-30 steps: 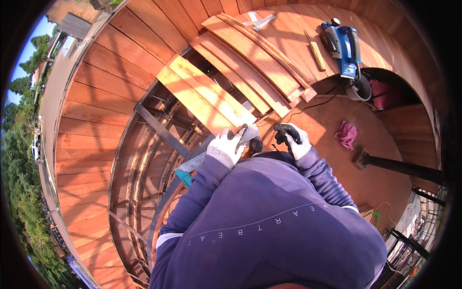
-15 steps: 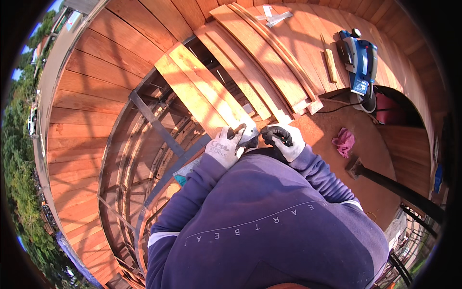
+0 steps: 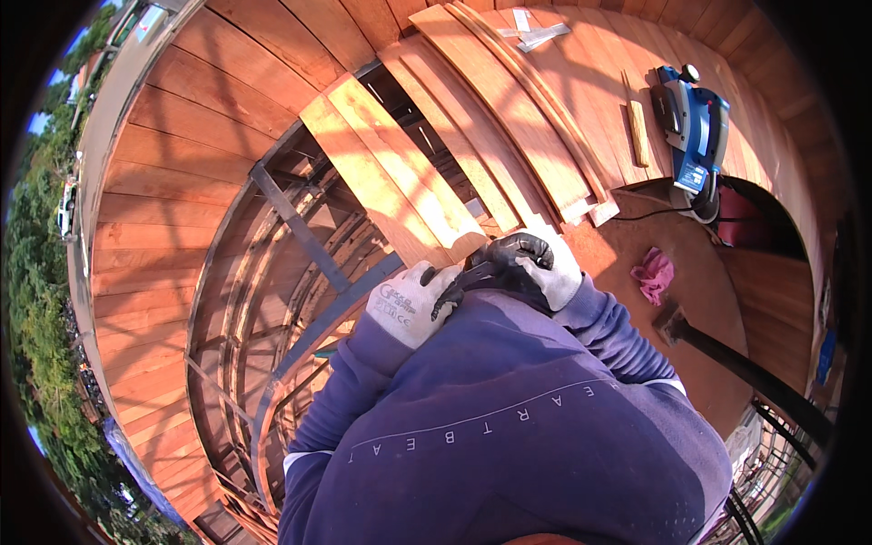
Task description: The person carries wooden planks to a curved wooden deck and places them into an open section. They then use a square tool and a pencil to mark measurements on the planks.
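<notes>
My left hand (image 3: 413, 302), in a white glove with black grip, is closed at my waist on a dark item that I cannot make out clearly. My right hand (image 3: 540, 263), gloved alike, has its fingers curled at the same dark area, close beside the left; what they hold is hidden. Just beyond both hands lie two pale wooden boards (image 3: 383, 163) across a framed opening, with more reddish boards (image 3: 500, 109) stacked to their right. A purple sweatshirt covers my body below the hands.
A blue power planer (image 3: 698, 127), a wood stick (image 3: 638, 127) and metal pieces (image 3: 540, 36) lie on the curved deck. Below at right are a pink cloth (image 3: 652, 272) and a black post (image 3: 745, 372). A steel frame (image 3: 300, 227) crosses the opening at left; planking curves around it.
A silvery piece that was in my left hand is out of sight. My left hand moved down and left, my right inward to the waist. The view shifted slightly.
</notes>
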{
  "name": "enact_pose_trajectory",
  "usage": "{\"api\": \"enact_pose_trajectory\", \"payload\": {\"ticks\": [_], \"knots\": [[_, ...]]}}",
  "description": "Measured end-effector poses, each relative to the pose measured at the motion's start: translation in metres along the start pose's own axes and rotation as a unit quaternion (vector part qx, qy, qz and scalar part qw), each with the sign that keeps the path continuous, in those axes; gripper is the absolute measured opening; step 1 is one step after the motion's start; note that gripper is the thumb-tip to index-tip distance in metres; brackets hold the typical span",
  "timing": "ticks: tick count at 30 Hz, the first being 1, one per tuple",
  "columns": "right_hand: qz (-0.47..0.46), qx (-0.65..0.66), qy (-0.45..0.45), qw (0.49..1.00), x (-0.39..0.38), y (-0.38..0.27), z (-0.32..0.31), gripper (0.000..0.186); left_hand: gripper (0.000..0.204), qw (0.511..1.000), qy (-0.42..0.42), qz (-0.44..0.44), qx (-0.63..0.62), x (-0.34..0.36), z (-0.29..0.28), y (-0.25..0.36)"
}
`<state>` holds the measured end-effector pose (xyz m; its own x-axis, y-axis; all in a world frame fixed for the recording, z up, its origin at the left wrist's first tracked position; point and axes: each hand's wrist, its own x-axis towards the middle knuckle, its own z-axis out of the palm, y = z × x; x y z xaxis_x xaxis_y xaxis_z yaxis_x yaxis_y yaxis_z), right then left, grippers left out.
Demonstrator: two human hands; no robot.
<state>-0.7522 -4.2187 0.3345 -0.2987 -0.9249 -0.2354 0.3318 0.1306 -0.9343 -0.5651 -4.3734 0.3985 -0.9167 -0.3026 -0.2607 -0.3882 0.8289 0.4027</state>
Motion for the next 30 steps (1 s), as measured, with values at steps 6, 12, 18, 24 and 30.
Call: {"api": "enact_pose_trajectory", "payload": {"ticks": [6,12,18,24,30], "knots": [[0.025,0.089,-0.031,0.995,0.013,-0.020,0.020,0.026,0.044,0.993,0.052,0.065,0.077,-0.008,0.002,0.007],[-0.064,0.130,-0.042,0.988,0.021,-0.023,0.018,0.031,0.063,0.985,0.069,0.010,-0.156,-0.005,-0.009,-0.003],[-0.055,-0.094,0.049,0.993,0.026,0.012,-0.005,0.026,0.063,0.989,-0.040,-0.054,-0.132,-0.005,0.000,-0.031],[-0.106,-0.244,0.059,0.962,0.019,0.012,-0.006,0.028,0.058,0.991,-0.023,-0.057,-0.119,-0.005,0.030,-0.049],[-0.174,-0.315,0.045,0.932,0.012,-0.015,-0.011,0.029,0.056,0.991,-0.021,-0.066,-0.114,-0.004,0.040,-0.054]]}}
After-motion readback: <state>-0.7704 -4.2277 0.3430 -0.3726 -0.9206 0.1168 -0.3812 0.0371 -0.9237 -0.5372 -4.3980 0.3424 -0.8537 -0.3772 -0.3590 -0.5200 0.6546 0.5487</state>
